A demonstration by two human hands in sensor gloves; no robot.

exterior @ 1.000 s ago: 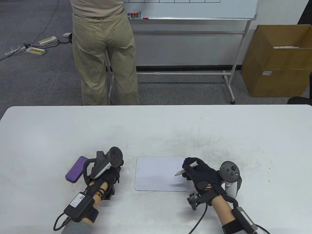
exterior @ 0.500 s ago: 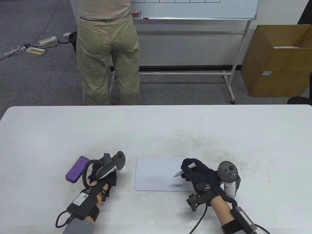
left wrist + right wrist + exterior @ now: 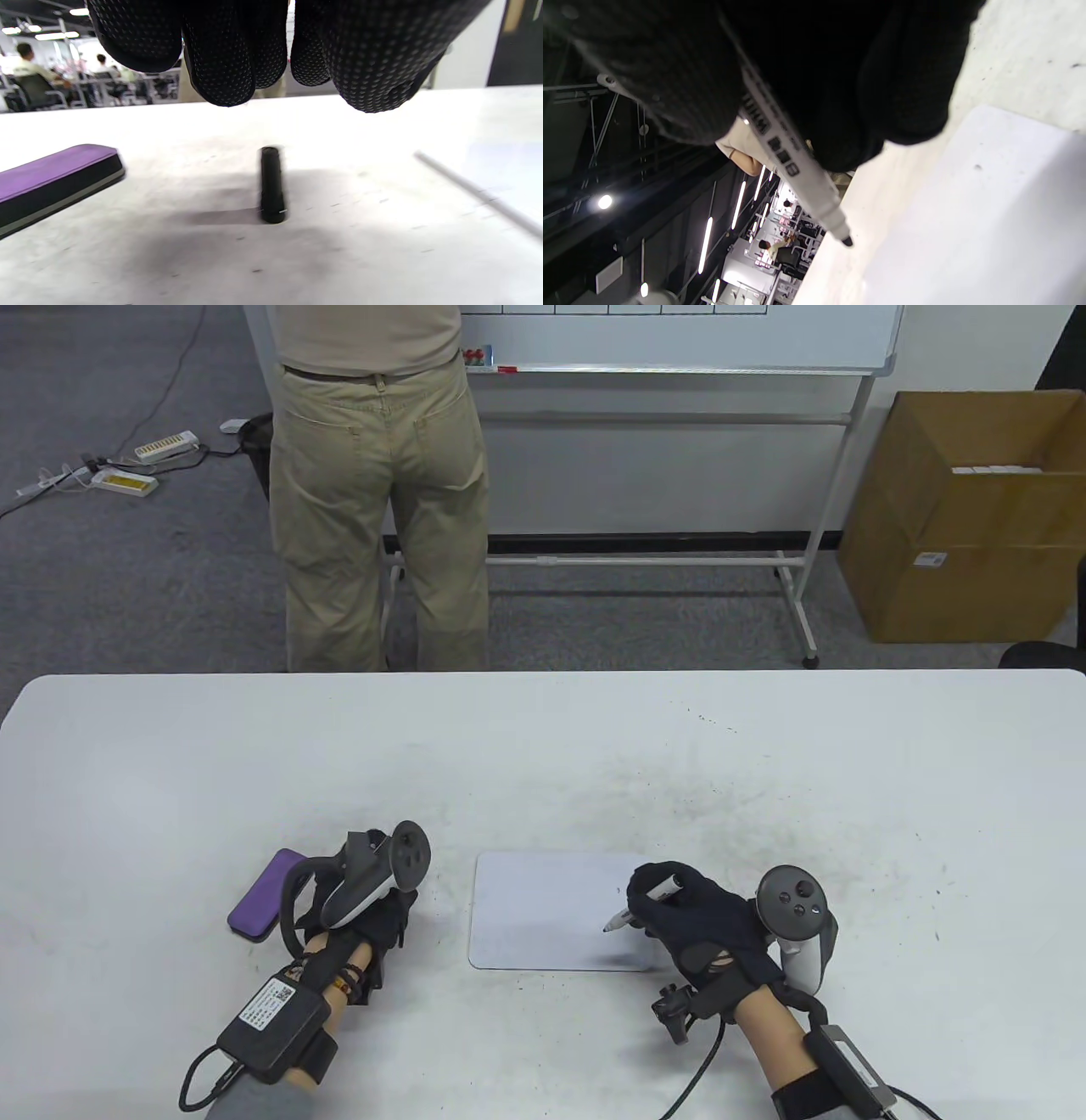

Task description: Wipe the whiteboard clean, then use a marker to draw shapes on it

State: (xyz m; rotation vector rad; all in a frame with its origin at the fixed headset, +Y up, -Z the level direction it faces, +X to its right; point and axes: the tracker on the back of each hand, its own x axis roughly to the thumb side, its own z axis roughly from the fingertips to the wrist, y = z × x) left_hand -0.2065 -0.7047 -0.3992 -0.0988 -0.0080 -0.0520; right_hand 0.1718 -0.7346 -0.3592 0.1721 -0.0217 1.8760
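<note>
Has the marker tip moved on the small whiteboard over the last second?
Yes. The marker in the right hand has slid slightly toward the person and to the table view's left, judged against the small whiteboard's fixed right edge.

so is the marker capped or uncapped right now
Uncapped: the marker in the right hand shows its bare dark tip, and the black cap lies on the table below the left hand.

Black dotted gloves on hands (image 3: 704,920), grey sleeve (image 3: 254,1099), blk wrist cables
</note>
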